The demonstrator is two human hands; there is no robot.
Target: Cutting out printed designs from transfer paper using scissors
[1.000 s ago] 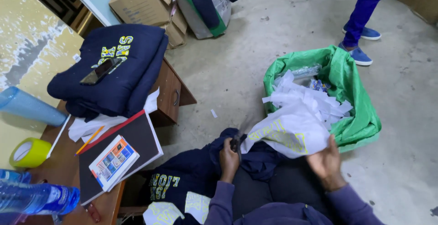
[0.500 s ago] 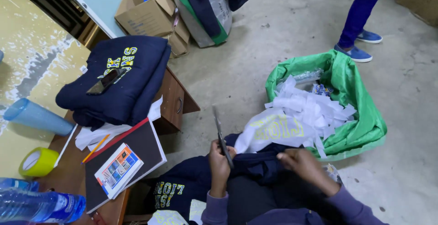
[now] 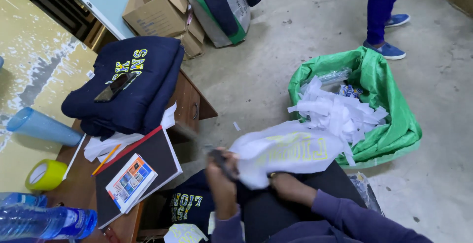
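Seated beside a wooden tabletop, a worker's left hand keeps a clenched grip on dark scissors while the right hand grasps a white backing sheet with faint yellow lettering, held over the lap near the green scrap bag, handy for offcuts.

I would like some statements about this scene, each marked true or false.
1. The left hand holds a dark tool. True.
2. The right hand touches the white sheet with yellow lettering. True.
3. The green bag holds blue bottles. False: it holds white paper scraps.
4. The folded navy sweatshirts lie on the floor. False: they lie on the wooden desk.
5. The yellow tape roll hangs on a wall. False: it lies on the desk.
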